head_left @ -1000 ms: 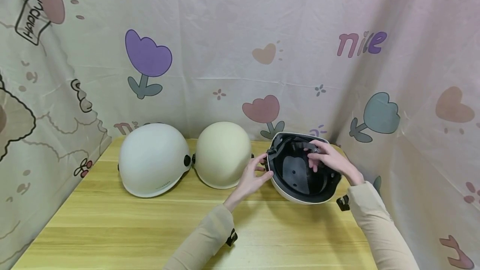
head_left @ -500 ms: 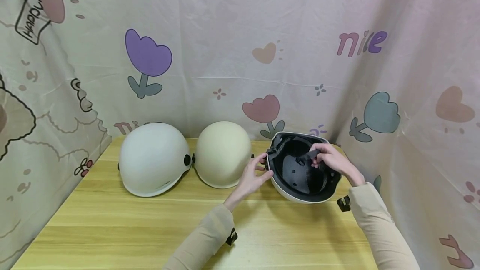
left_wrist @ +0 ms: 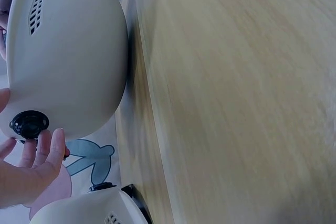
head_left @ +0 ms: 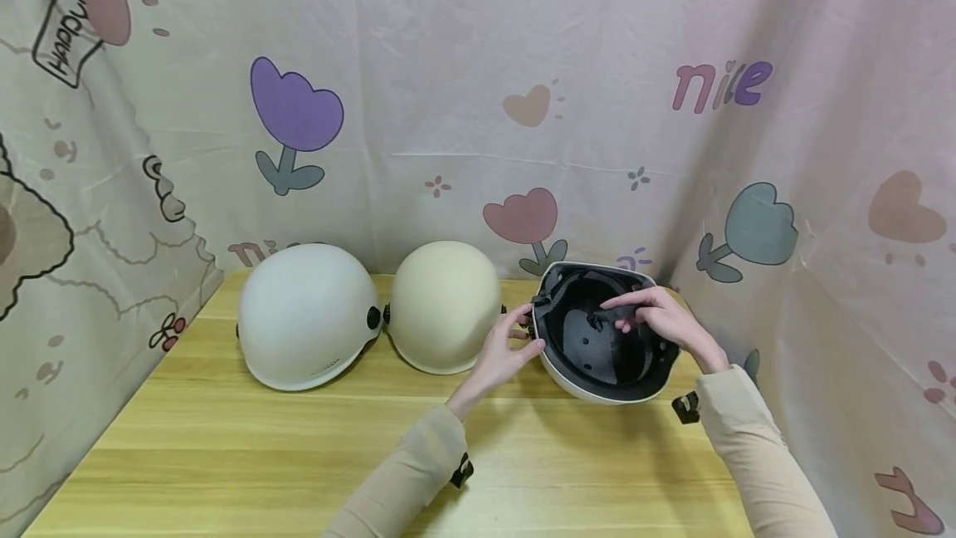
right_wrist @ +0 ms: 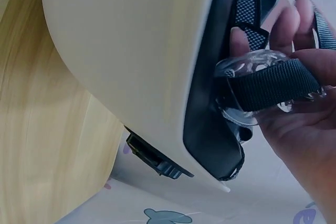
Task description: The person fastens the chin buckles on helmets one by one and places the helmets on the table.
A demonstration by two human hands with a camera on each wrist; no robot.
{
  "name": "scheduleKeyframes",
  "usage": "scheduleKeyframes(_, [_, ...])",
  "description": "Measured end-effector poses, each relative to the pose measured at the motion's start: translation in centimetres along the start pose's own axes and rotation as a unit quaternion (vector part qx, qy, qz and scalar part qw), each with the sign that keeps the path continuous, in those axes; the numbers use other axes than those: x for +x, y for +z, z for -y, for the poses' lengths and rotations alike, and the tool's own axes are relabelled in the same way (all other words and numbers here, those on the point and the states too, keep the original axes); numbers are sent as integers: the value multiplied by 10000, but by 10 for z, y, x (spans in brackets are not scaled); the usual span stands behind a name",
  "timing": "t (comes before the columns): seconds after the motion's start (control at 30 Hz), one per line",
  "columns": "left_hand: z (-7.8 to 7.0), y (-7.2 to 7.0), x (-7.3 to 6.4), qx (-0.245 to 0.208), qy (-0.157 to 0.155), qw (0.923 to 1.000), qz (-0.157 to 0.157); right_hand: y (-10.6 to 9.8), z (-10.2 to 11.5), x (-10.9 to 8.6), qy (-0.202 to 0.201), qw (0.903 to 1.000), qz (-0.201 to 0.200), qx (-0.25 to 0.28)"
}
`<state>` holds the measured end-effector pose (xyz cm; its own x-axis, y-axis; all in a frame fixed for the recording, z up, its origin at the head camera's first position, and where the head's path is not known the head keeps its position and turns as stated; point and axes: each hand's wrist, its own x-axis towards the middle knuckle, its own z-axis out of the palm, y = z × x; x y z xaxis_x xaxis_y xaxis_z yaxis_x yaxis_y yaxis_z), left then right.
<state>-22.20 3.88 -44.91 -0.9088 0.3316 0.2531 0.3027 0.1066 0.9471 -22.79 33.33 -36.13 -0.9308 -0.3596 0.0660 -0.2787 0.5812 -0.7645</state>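
An upturned off-white helmet [head_left: 573, 387] with black lining [head_left: 586, 347] lies at the table's right, its opening facing me. My left hand [head_left: 496, 359] holds its left edge. In the left wrist view, those fingers reach the black round fitting [left_wrist: 30, 124] on the shell [left_wrist: 73, 61]. Inside the opening, my right hand [head_left: 667, 320] holds a black chin strap [head_left: 616, 314], its index finger stretched out leftward along it. The right wrist view shows the webbing [right_wrist: 275, 85] crossing the hand, with a clear plastic piece [right_wrist: 252, 61] beside the fingers.
A cream helmet [head_left: 446, 310] and a larger white helmet [head_left: 306, 318] stand side by side to the left, domes up. The wooden table [head_left: 299, 463] meets a patterned cloth [head_left: 418, 123] at the back. Cloth also hangs at both sides.
My right hand has lowered slightly inside the helmet, shifting the strap down and left. Its index finger has straightened leftward. My left hand and the helmets have stayed in place.
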Motion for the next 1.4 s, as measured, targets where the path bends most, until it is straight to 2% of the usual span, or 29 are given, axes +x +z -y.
scheduleKeyframes(0.2, [1,1,0,21,-36,10000,17,1,1,-3,135,9995,-246,-136])
scheduleKeyframes(0.33, [-1,0,-1,60,-92,9999,50,2,2,-3,327,9986,-163,393])
scheduleKeyframes(0.43, [-1,0,-1,76,-106,9999,62,1,4,-5,307,9975,-137,621])
scheduleKeyframes(0.73, [-1,0,-2,35,22,10000,-1,4,8,-6,310,9985,-429,-170])
scheduleKeyframes(0.8, [-1,0,-2,2,78,10000,-25,4,7,-5,211,9986,-423,-238])
scheduleKeyframes(0.97, [-1,1,-2,-47,107,9999,-44,3,7,-4,-39,9989,-258,-394])
scheduleKeyframes(1.17, [0,1,-1,-53,57,10000,-35,4,5,-4,-15,9998,180,54])
scheduleKeyframes(1.3, [1,1,0,-33,50,10000,-23,5,4,-6,-41,9993,276,267])
scheduleKeyframes(1.4, [0,1,0,-36,66,10000,-10,7,4,-7,88,9985,334,423])
